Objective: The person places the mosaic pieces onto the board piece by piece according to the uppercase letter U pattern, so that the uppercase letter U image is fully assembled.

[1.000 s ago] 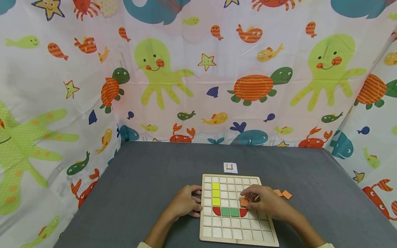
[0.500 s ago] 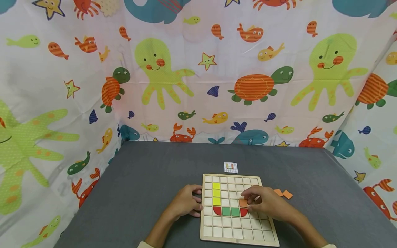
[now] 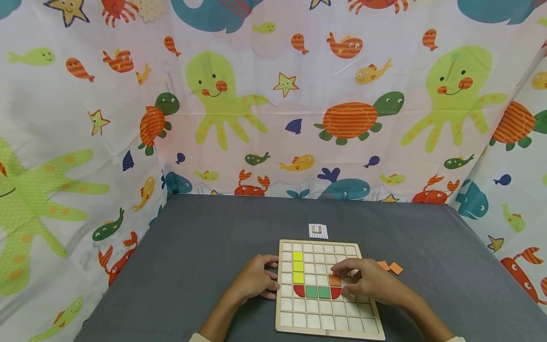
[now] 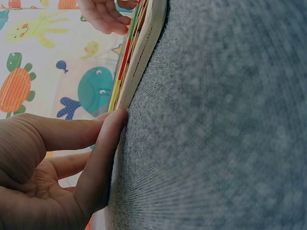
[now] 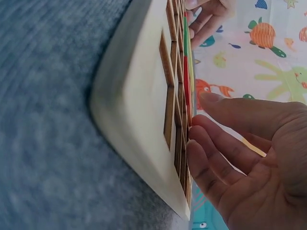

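Note:
A wooden grid board [image 3: 302, 321] lies on the grey table. In its cells sit yellow tiles [image 3: 297, 267] in a column, two green squares [image 3: 318, 292], and a red rounded piece at each end of the green ones. An orange square tile [image 3: 334, 280] lies in the cell above the right red piece [image 3: 336, 292]. My right hand [image 3: 366, 280] hovers around that tile, fingers bent loosely, thumb and fingertips apart with nothing pinched, as the right wrist view also shows. My left hand [image 3: 255, 276] rests its fingertips against the board's left edge [image 4: 144, 57].
Two loose orange tiles [image 3: 396, 269] lie on the table right of the board. Beyond its far edge is a small printed card [image 3: 318, 231] with a coloured grid pattern. A sea-animal curtain [image 3: 273, 114] encloses the table at the back and sides.
The orange tile, held tilted by my right hand earlier, has gone down flat into its cell. My right fingers have let go and spread slightly. My left hand stays put.

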`<state>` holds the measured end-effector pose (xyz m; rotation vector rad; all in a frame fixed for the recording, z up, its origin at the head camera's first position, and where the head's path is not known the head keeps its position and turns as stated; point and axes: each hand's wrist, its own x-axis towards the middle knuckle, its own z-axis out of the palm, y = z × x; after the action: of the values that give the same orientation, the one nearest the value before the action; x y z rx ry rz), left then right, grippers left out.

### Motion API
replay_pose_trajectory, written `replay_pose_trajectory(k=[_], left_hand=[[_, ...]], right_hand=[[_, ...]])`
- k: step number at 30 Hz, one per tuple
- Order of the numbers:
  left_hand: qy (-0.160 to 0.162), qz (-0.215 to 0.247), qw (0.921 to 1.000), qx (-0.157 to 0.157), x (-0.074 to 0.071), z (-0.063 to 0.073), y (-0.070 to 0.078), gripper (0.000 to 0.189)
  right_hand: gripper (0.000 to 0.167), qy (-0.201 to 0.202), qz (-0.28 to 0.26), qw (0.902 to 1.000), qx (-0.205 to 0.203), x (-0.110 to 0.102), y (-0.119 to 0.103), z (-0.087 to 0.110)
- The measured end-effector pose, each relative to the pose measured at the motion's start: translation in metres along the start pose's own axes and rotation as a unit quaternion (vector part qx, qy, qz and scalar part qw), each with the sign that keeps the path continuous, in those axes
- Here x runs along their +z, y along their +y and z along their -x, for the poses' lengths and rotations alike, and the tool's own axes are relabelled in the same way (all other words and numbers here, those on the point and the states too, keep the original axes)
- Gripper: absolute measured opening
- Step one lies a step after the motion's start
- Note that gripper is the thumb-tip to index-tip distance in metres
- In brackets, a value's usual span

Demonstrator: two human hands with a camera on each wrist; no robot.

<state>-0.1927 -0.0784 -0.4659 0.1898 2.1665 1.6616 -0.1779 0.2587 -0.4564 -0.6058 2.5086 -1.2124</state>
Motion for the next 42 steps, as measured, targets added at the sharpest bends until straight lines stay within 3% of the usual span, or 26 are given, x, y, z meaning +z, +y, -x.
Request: replay_pose_trajectory(k=[10,22,33,42], left_hand=[[-0.001,0.002,1.0000,0.001,0.001,0.000,-0.002,0.071],[-0.001,0.002,1.0000,0.002,-0.001,0.001,-0.001,0.071],[-0.004,0.000,1.0000,0.008,-0.001,0.002,-0.002,0.070],[-0.004,0.005,0.9999,0.007,0.000,0.000,-0.003,0.071]], right_hand=[[0.042,0.027,-0.001,0.9996,0.004,-0.011,0.007,0.010],[0.043,0.074,0.045,0.9955,0.037,-0.033,0.019,0.027],[0.043,0.097,0.074,0.9918,0.040,-0.053,0.030,0.047],[0.050,0.106,0.098,0.9862,0.080,-0.067,0.038,0.056]])
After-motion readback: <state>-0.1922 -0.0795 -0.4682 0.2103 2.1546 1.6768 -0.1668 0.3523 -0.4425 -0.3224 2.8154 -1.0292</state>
